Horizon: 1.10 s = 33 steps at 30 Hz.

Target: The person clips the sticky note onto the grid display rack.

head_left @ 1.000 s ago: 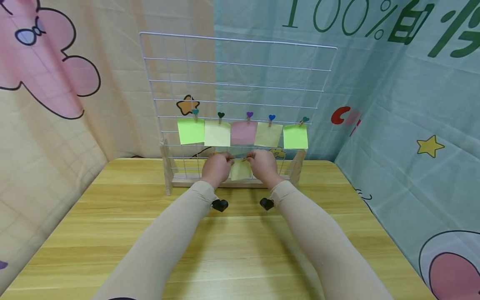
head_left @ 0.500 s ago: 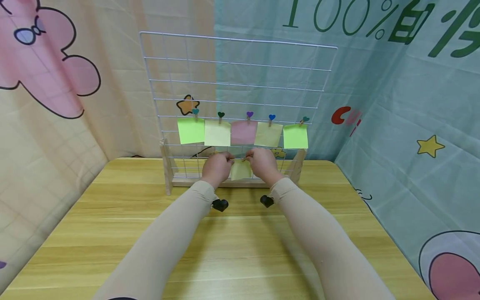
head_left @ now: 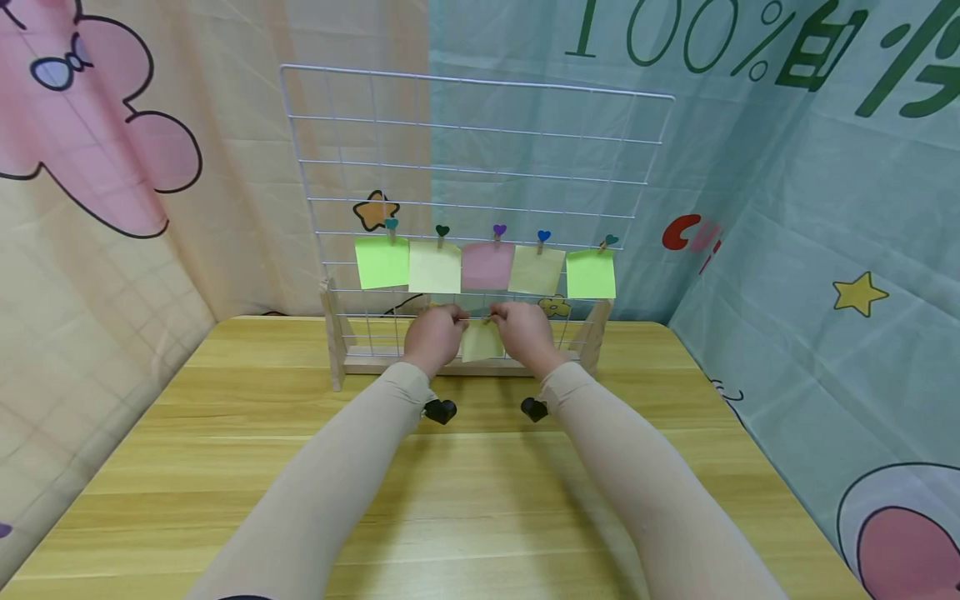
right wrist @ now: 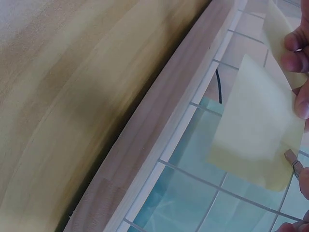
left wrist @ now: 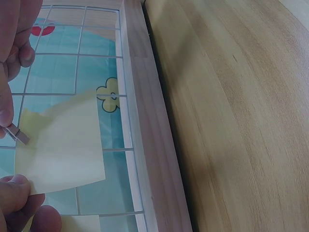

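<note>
A pale yellow sticky note [head_left: 482, 341] hangs against the lower wires of a white grid rack [head_left: 372, 333]. My left hand [head_left: 435, 337] pinches the note's upper left corner between thumb and finger. A second pale yellow note [right wrist: 273, 31] is also in the left hand, partly hidden by the fingers. At the note's top edge, my right hand [head_left: 527, 333] pinches a small wooden clothespin [left wrist: 18, 135], whose tip lies over the paper. In the right wrist view the clothespin [right wrist: 292, 159] overlaps the note's corner area.
Above the hands, a row of notes hangs from heart-topped clothespins: green [head_left: 382, 262], pale yellow [head_left: 434, 267], pink [head_left: 487, 267], another yellow [head_left: 537, 270], and green [head_left: 591, 275]. The rack's wooden base [left wrist: 149, 121] stands on the wooden table [head_left: 480, 500]. Printed curtains [head_left: 787, 208] surround it.
</note>
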Available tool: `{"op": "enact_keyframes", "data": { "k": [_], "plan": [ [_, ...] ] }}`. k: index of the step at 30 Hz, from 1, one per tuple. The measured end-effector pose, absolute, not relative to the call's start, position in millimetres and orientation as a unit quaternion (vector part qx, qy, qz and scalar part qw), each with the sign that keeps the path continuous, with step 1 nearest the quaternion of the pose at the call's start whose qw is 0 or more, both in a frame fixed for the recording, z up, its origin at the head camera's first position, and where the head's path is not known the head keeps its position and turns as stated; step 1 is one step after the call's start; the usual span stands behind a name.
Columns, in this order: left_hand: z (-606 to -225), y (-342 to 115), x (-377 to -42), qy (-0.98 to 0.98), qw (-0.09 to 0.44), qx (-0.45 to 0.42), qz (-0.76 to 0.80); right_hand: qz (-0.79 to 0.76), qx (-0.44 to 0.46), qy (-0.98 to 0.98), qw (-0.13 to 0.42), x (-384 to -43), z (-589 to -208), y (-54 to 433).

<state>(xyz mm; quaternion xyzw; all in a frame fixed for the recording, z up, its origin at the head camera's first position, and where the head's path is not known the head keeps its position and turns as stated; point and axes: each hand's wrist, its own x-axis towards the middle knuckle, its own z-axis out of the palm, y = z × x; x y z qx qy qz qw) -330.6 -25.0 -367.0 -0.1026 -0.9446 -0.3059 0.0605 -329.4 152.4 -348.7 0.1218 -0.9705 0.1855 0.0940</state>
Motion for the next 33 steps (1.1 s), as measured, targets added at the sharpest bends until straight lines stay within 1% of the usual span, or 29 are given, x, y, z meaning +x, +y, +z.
{"op": "enact_keyframes", "data": {
  "k": [8, 20, 33],
  "plan": [
    [-367, -24, -331, -0.945, 0.060, -0.100, -0.307, 0.192, 0.137, -0.967, 0.101, -329, -354, 152],
    [-370, -25, -330, -0.943, 0.067, -0.101, -0.310, 0.246, 0.122, -0.959, 0.066, -327, -358, 153],
    [-369, -25, -330, -0.943, 0.071, -0.103, -0.308, 0.286, 0.126, -0.948, 0.060, -327, -361, 155]
  ]
}}
